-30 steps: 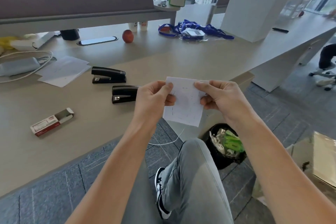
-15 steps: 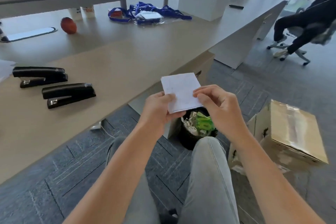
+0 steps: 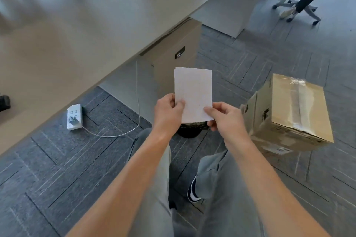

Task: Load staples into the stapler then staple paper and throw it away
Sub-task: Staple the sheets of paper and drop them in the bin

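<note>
Head view: folded paper [image 3: 193, 92] hangs directly above the black waste bin [image 3: 189, 131], left hand [image 3: 168, 110] pinching its nine o'clock edge, right hand [image 3: 224, 116] its five o'clock corner. Released off-centre, it could flutter onto the carpet.

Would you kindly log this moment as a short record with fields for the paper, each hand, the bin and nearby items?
paper: folded white sheet, held upright above the bin
left hand: pinches the paper's left edge
right hand: pinches its lower right corner
bin: dark bin, mostly hidden behind the paper
nearby: cardboard box to the right; power strip on the floor
</note>
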`<state>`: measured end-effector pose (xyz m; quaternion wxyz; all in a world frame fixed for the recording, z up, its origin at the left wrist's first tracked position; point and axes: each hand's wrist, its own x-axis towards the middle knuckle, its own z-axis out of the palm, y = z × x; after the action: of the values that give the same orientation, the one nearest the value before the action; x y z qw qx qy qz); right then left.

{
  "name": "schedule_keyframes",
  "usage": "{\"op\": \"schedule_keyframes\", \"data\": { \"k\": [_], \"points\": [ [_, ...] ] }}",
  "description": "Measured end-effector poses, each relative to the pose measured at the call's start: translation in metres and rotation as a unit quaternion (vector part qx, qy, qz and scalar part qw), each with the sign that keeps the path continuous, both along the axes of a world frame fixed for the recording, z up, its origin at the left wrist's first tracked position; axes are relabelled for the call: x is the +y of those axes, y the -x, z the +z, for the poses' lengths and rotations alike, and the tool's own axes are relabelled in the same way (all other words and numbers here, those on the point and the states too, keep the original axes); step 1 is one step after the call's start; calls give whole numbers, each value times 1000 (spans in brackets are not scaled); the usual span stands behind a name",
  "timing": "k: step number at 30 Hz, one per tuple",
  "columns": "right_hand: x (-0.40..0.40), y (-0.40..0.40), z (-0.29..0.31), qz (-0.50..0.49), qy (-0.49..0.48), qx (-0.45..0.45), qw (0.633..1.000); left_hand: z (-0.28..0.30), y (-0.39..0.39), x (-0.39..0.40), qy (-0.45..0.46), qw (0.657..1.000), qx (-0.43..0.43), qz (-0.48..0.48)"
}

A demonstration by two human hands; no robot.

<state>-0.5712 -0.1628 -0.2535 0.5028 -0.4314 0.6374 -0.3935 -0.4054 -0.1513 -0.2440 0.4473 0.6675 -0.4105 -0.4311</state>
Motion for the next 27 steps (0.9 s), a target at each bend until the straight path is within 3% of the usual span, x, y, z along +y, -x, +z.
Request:
{"op": "schedule_keyframes", "data": {
  "k": [3,5,7,9,11,17,22,27],
  "points": [
    [-24,-2,-34,-41,-44,-25,998,-33,-2,-10,-7,996,-80,-27],
    [-43,-2,-60,-68,-74,-35,994,-61,-8,-8,-19,978,-196,-63],
    [-60,-2,-85,-89,-102,-34,990,-92,-17,-4,-56,931,-337,-127],
    [-75,-2,-108,-104,-132,-34,985,-115,-24,0,-117,853,-469,-198],
    [-86,-5,-127,-112,-160,-36,980,-124,-26,2,-146,800,-532,-237],
    [-118,-17,-161,-149,-217,-52,963,-128,-33,-3,-166,795,-534,-236],
    [-119,-28,-182,-121,-304,-30,945,-127,-40,0,-167,801,-531,-219],
    [-102,-34,-172,-63,-270,-18,961,-122,-44,2,-167,803,-526,-226]
  ]
}}
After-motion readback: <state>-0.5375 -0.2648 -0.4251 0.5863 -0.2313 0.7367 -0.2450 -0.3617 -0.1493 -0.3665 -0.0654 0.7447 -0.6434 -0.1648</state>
